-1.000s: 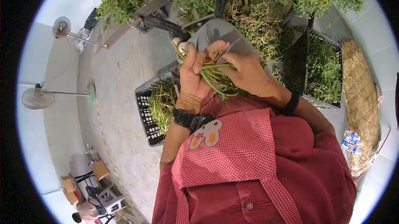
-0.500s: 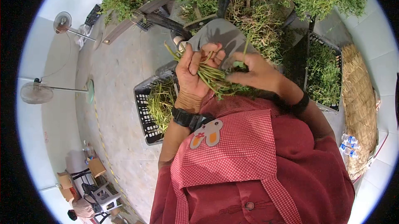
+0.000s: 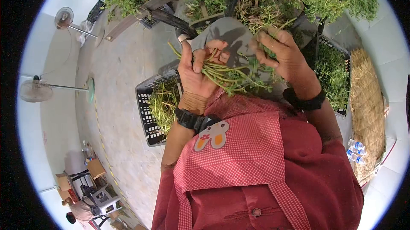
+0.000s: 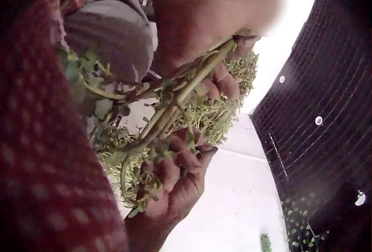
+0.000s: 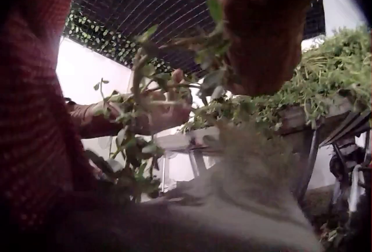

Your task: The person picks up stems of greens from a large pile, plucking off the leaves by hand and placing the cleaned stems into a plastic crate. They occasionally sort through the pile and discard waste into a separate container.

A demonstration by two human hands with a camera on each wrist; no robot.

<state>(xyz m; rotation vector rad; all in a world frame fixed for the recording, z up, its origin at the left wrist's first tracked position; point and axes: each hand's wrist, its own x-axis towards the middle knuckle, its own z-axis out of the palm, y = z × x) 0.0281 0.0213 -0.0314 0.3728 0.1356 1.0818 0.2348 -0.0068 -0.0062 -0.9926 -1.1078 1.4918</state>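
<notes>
In the head view, my left hand (image 3: 198,70) holds a bunch of leafy green stems (image 3: 222,73) across its palm, thumb laid over them and fingers loosely bent. The leafy ends hang toward the apron. To the right and a little farther out, my right hand (image 3: 286,55) has curled fingers around a leafy green sprig (image 3: 270,52); a thin stem sticks out above it. The left wrist view shows the bunched stems (image 4: 192,86) between my left palm (image 4: 215,19) and my right hand (image 4: 174,185). Leafy tips (image 5: 136,141) stand close before the right wrist camera.
Green plants heap over a table (image 3: 162,1) ahead. A black crate (image 3: 144,114) of cut stems stands left of my lap; another crate (image 3: 333,72) of greens stands right. Cuttings (image 3: 260,10) lie under the table. A straw roll (image 3: 367,102), water bottles (image 3: 356,151) and fans (image 3: 36,90) are farther out.
My right hand has moved away from the left hand, to the right and outward, with a sprig in its fingers. The left hand stays nearly in place, holding the bunch.
</notes>
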